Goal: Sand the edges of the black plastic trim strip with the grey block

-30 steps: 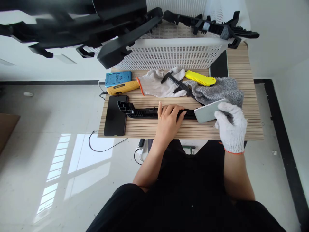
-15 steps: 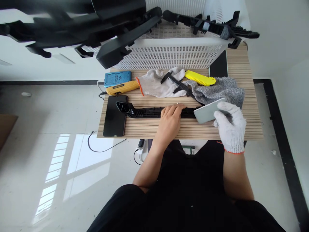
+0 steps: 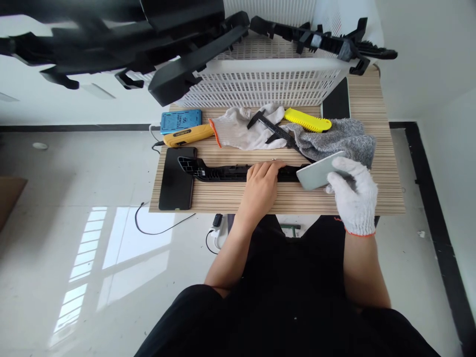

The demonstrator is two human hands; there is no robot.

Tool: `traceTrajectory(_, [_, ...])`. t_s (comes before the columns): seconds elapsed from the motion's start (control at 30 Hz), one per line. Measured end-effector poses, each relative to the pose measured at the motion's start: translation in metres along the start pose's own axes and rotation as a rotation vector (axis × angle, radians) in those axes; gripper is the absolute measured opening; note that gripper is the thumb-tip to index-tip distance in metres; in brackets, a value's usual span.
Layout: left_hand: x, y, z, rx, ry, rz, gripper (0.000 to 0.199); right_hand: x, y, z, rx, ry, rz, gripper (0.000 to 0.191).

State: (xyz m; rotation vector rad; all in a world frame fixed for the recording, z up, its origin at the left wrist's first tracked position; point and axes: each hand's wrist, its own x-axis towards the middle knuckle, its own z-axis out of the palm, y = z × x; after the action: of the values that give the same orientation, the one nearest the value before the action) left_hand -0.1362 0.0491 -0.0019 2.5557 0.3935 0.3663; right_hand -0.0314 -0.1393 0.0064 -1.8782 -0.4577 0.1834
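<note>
A long black plastic trim strip (image 3: 223, 173) lies lengthwise near the table's front edge, its ribbed side up and its left end bent. My bare left hand (image 3: 260, 186) curls its fingers over the strip's middle and grips it. In a white knitted glove, my right hand (image 3: 355, 193) pinches a flat pale grey-green rectangular plate (image 3: 320, 171). The plate is tilted over the strip's right end and hides it; whether they touch I cannot tell. Behind the strip lie a black caliper (image 3: 275, 130), a white glove (image 3: 238, 130) and a grey cloth (image 3: 342, 139).
A black phone (image 3: 176, 178), an orange-yellow tool (image 3: 189, 135) and a blue box (image 3: 181, 120) occupy the table's left side. A yellow serrated-edged tool (image 3: 308, 120) touches the cloth. Behind stands a white basket (image 3: 260, 87), with large black plastic parts (image 3: 178, 74) jutting over it.
The right hand and plate have shifted very slightly left. My left hand still grips the strip in the same place.
</note>
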Motion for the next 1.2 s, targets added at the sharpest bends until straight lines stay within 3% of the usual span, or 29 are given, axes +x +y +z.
traceTrajectory(0.13, [0.0,0.0,0.001,-0.007,0.012,0.009,0.034,-0.002,0.002,-0.001,-0.086,-0.088,-0.05,0.037])
traceTrajectory(0.3, [-0.002,-0.001,0.001,0.017,0.027,0.049,0.028,-0.002,0.004,-0.002,-0.045,0.038,-0.039,0.037])
traceTrajectory(0.4, [-0.005,-0.002,0.001,0.047,0.014,0.085,0.041,0.0,0.007,-0.004,-0.112,-0.063,-0.067,0.041])
traceTrajectory(0.5, [-0.006,-0.003,0.001,0.074,0.005,0.087,0.054,0.002,0.009,-0.006,-0.069,-0.014,-0.054,0.042])
traceTrajectory(0.67, [-0.004,-0.004,0.003,0.081,0.017,0.057,0.039,0.003,0.009,-0.008,-0.07,-0.103,-0.036,0.043])
traceTrajectory(0.8, [-0.002,-0.004,0.002,0.089,0.026,0.067,0.039,0.003,0.009,-0.01,0.011,0.013,-0.001,0.044])
traceTrajectory(0.93, [-0.002,-0.003,0.0,0.11,0.012,0.083,0.039,0.003,0.008,-0.013,-0.092,-0.128,-0.004,0.061])
traceTrajectory(1.0, [-0.002,-0.002,-0.001,0.123,0.009,0.085,0.039,0.002,0.008,-0.014,-0.046,-0.135,0.022,0.063])
traceTrajectory(1.1, [-0.002,-0.001,0.001,0.151,0.021,0.082,0.041,0.0,0.011,-0.014,0.087,-0.036,0.094,0.058])
traceTrajectory(1.2, [-0.002,-0.001,0.002,0.146,0.037,0.083,0.041,-0.001,0.016,-0.019,0.176,0.042,0.016,0.032])
